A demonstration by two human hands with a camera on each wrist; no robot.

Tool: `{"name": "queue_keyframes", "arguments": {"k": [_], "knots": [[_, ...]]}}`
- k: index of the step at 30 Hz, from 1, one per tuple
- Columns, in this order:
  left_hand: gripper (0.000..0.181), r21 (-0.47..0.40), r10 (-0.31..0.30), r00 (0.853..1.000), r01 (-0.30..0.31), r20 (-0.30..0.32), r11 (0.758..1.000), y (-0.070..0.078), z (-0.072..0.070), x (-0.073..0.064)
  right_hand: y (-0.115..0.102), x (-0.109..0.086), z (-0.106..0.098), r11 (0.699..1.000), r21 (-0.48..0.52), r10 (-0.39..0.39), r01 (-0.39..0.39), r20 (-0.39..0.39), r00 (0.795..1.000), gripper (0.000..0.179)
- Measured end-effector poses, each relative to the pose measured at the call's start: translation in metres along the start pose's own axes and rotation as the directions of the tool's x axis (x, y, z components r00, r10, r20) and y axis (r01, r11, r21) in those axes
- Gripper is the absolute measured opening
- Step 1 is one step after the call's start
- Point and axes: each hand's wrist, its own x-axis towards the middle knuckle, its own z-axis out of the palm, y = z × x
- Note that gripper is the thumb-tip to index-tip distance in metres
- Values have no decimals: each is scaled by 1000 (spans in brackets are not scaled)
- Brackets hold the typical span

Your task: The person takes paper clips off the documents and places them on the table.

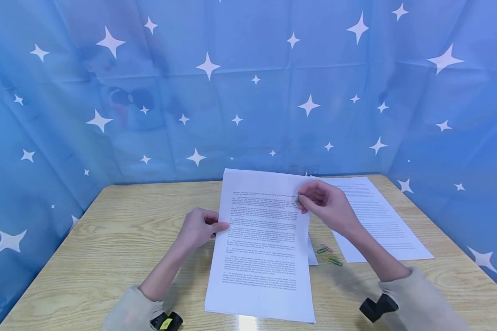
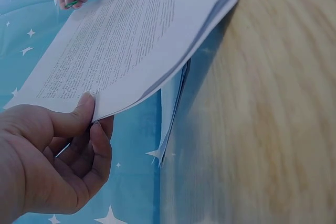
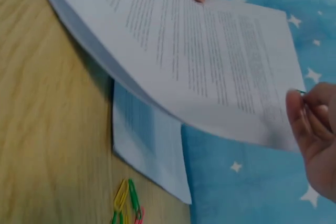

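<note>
A stack of printed sheets [image 1: 261, 257] is lifted at its far end above the wooden table [image 1: 107, 239]. My left hand [image 1: 217, 227] pinches the stack's left edge, thumb on top [image 2: 86, 109] and fingers underneath. My right hand [image 1: 302, 202] is at the stack's upper right corner and pinches a green paper clip [image 1: 298, 200] against the paper edge. The clip [image 2: 71, 3] also shows between the right hand's fingertips in the left wrist view. In the right wrist view the right hand [image 3: 307, 114] is at the corner of the stack [image 3: 199, 61].
Another printed sheet [image 1: 377, 220] lies flat on the table to the right. A sheet [image 3: 152, 145] sticks out from under the lifted stack. Several coloured paper clips [image 1: 329, 256] lie beside it. A blue star-patterned cloth [image 1: 248, 92] encloses the table on three sides.
</note>
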Motion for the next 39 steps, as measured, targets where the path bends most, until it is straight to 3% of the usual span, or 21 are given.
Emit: {"name": "queue_keyframes", "arguments": {"k": [11,17,23,30,39], "knots": [[5,11,-10,1000,10,3,1000,1,-1,0,14,-25,-24,989,-150,-1,9,50,999,9],[6,14,-6,1000,6,4,1000,1,-1,0,20,-36,-32,982,-185,48,-31,92,995,6],[6,10,-16,1000,16,-1,1000,1,-3,0,26,-46,-36,974,-217,96,-58,167,981,5],[8,7,-22,1000,22,-5,1000,2,-4,0,31,-53,-41,958,-272,148,-93,190,970,7],[9,7,-21,1000,21,-1,1000,2,-3,0,38,-64,-42,964,-253,158,-75,325,932,2]]}}
